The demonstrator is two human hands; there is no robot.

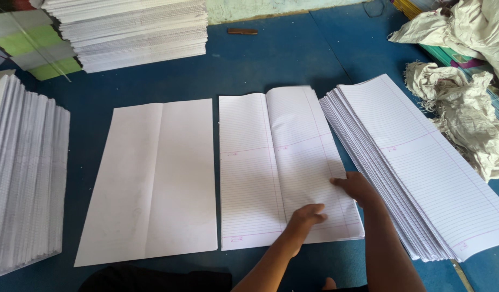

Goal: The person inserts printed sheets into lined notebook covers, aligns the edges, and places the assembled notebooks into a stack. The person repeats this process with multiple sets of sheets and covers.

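So what's in hand here looks like the flattening and squaring part of stacking paper. A large white ruled sheet with faint pink margin lines and a centre fold (282, 162) is laid open on the blue-covered surface (293, 54), between a plain white unruled folded sheet (152, 178) to its left and a fanned stack of long white ruled sheets (422, 162) just beside it on the right.

The left hand (306, 216) is pressed flat on the lower right half of the ruled sheet, fingers bent a little, nothing clamped in it. The right hand (357, 186) is placed at the sheet's right edge, right where it meets the fanned stack; its fingertips are on paper, but whether an edge is pinched or just touched can't be told from this angle. So no firm grip on anything is seen, more of a press and a nudge.

The right half of the sheet is slightly bowed near the fold, so as a guess, the next move would call for the page to be smoothed down toward the edge and kept lined up with the fold, without the neighbouring stack being dragged along.

More tall piles of white sheets (22, 173) are kept on the far left and at the top (136, 32), and crumpled off-white sacking (466, 119) is bunched on the right.
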